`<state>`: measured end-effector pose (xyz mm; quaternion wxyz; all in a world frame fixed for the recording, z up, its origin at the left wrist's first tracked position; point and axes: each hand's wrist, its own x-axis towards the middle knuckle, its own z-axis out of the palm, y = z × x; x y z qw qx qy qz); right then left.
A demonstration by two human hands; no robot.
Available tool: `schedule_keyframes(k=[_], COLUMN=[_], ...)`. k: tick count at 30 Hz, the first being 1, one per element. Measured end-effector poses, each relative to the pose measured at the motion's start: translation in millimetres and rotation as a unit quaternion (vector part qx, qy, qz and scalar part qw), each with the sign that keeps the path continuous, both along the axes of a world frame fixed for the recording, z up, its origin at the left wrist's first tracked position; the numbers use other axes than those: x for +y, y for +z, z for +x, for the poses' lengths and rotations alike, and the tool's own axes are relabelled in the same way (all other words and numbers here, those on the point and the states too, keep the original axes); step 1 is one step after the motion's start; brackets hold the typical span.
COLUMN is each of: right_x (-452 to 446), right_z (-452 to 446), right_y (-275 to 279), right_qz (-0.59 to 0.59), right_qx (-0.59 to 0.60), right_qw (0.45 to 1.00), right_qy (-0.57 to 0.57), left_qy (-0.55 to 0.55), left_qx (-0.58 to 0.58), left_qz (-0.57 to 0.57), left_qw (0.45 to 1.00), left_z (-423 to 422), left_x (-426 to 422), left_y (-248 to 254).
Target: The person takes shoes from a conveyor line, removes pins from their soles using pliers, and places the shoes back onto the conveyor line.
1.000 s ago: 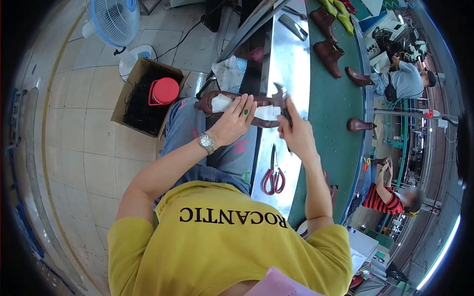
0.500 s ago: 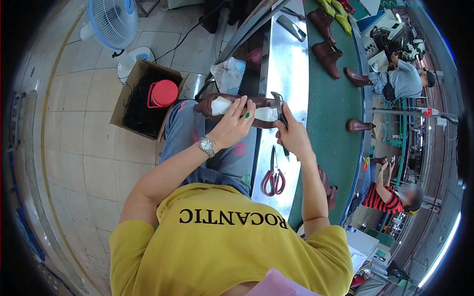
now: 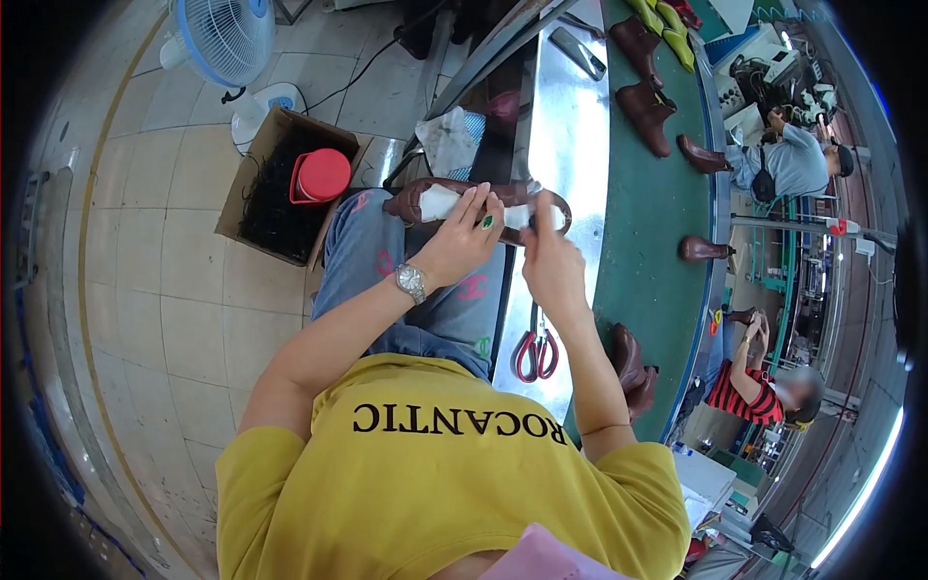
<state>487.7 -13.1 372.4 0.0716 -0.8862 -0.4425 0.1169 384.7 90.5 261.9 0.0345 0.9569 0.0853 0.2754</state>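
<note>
A brown leather boot lies sole up across my lap and the edge of the metal worktop, with a white area showing along its underside. My left hand, with a watch at the wrist and a green-stoned ring, rests its fingers across the middle of the sole and holds the boot steady; its thumb is hidden. My right hand is closed around a hammer near the boot's far end. The hammer is blurred and mostly covered by the hand. Just below, red-handled scissors lie on the metal strip.
Several brown boots and yellow-green shoe forms rest on the green belt. A carton holding black bits and a red container stands left, near a fan. Co-workers work across the line.
My right hand and the hammer have moved left and nearer the sole; the hammer is now blurred. My left hand stays on the boot. The view has shifted slightly.
</note>
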Motion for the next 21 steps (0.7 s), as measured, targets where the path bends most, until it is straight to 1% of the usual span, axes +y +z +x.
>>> schedule_keyframes(k=[3, 4, 7, 8, 10, 11, 13, 14, 15, 16, 17, 18, 19, 21], right_x=[-3.5, -3.1, 3.4, 3.4, 0.4, 0.4, 4.3, 5.6, 8.9, 11.7, 13.3, 11.3, 9.5, 13.1], right_z=[12.6, 13.2, -2.2, -3.4, 0.8, 2.1, -0.2, -3.9, -5.8, -13.4, -16.3, -17.7, -18.4, -15.4], right_y=[0.6, 7.2, 11.6, 1.9, -8.9, -10.3, 1.4, 8.9, 13.9, 13.7, 4.7, -9.3, -18.2, -12.3], right_qz=[-0.078, -0.089, 0.048, 0.058, -0.03, -0.074, -0.034, -0.018, -0.001, 0.044, 0.019, -0.006, -0.029, -0.032], right_qx=[-0.008, -0.013, -0.005, -0.014, -0.018, -0.02, -0.021, -0.018, -0.017, -0.011, -0.013, -0.015, -0.02, -0.009], right_qw=[0.995, 0.993, 0.998, 0.998, 0.999, 0.996, 0.998, 0.998, 0.998, 0.998, 0.998, 0.998, 0.997, 0.997], right_qy=[0.069, 0.072, 0.026, 0.013, 0.036, 0.045, 0.051, 0.053, 0.061, 0.044, 0.055, 0.062, 0.065, 0.065], left_qy=[-0.004, -0.004, -0.007, -0.004, -0.004, 0.032, 0.108, 0.108, 0.103, 0.1, 0.096, 0.09, 0.093, 0.094], left_qx=[0.007, 0.011, 0.01, 0.006, -0.003, 0.014, 0.051, 0.128, 0.119, 0.112, 0.106, 0.138, 0.138, 0.13], left_qz=[0.002, -0.004, -0.032, -0.061, -0.116, -0.112, -0.109, -0.068, -0.041, -0.013, 0.017, 0.022, 0.037, 0.068], left_qw=[1.0, 1.0, 0.999, 0.998, 0.993, 0.993, 0.987, 0.984, 0.987, 0.988, 0.99, 0.986, 0.985, 0.985], left_z=[0.6, -0.5, 0.0, 0.6, 2.0, 2.4, -3.6, -12.2, -15.4, -18.4, -21.4, -20.7, -21.7, -21.3], left_x=[1.4, 0.1, -0.6, -0.1, 2.6, 4.8, 12.7, 15.4, 15.2, 15.0, 15.5, 15.8, 15.3, 13.0], left_y=[-1.5, -1.9, -2.2, -1.3, 8.6, 14.1, 49.2, 50.0, 45.7, 39.8, 36.8, 42.1, 39.5, 30.2])
